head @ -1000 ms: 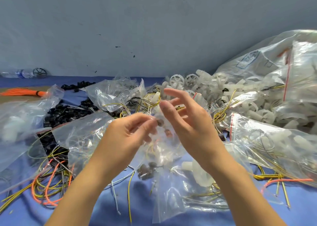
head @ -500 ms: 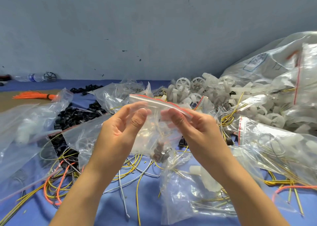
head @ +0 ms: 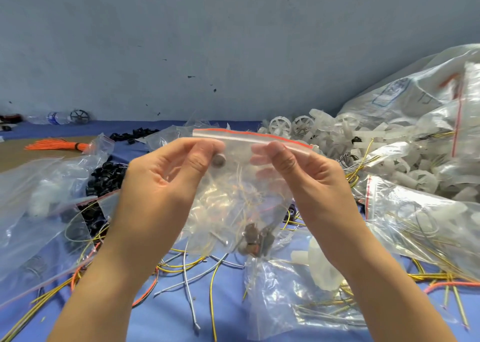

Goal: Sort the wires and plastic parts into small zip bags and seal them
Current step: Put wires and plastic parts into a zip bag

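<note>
The small zip bag (head: 233, 198) hangs in the centre of the frame, held up off the table. Thin pale wires lie inside it, and a clump of dark parts (head: 255, 237) sags at its bottom. Its red-edged zip strip (head: 244, 136) runs across the top. The left hand (head: 161, 185) pinches the bag just under the strip's left end, and the right hand (head: 311, 183) pinches it under the right half. I can't tell whether the strip is pressed closed.

This looks like the sealing step. The next move would be to get thumb and finger onto the strip itself and squeeze along its full length.

Loose wires (head: 187, 276) sprawl on the blue table (head: 155, 321) below. Black rings (head: 104, 178) lie at left, white plastic wheels (head: 324, 128) at upper right, and a filled bag (head: 415, 217) at right.
</note>
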`<action>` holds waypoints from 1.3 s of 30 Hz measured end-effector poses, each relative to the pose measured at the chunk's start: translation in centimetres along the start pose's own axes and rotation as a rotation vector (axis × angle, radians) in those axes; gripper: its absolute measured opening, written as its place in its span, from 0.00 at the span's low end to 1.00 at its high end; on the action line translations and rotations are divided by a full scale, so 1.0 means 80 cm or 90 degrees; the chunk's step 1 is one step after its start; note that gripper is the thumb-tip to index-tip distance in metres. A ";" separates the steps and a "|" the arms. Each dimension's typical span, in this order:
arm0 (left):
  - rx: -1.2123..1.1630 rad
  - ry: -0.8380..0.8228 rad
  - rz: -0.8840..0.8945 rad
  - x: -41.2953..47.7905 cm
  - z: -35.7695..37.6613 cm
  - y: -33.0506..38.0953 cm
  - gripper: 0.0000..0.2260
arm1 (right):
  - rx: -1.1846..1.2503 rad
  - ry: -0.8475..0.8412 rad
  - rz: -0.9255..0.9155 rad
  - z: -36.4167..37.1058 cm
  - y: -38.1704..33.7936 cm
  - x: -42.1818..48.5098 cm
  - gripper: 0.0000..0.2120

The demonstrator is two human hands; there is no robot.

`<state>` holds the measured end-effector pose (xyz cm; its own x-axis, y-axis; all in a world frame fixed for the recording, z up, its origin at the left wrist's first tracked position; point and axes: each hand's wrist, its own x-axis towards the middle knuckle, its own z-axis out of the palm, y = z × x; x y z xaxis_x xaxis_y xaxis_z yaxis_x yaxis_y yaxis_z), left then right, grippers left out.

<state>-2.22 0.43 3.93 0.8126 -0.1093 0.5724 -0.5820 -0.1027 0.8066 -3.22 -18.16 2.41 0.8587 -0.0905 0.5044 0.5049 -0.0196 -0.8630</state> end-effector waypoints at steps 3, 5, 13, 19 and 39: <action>0.027 0.008 0.007 -0.004 0.000 0.006 0.08 | -0.003 0.016 0.011 -0.001 0.002 0.000 0.14; 0.004 -0.012 -0.003 -0.005 -0.002 0.008 0.07 | -0.002 0.018 0.017 -0.002 0.003 -0.002 0.14; 0.107 0.005 -0.014 -0.002 -0.007 -0.008 0.05 | 0.011 -0.010 0.012 0.001 0.001 -0.008 0.13; 0.131 -0.037 -0.005 -0.006 0.000 -0.005 0.10 | 0.041 0.037 0.035 -0.001 0.003 -0.004 0.12; -0.019 -0.146 -0.145 -0.008 -0.001 -0.030 0.10 | 0.068 0.039 0.029 0.003 0.008 -0.005 0.13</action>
<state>-1.39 0.86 1.65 0.8921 -0.3067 0.3317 -0.3825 -0.1219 0.9159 -3.26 -17.87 1.66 0.8758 -0.1494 0.4589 0.4744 0.0920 -0.8755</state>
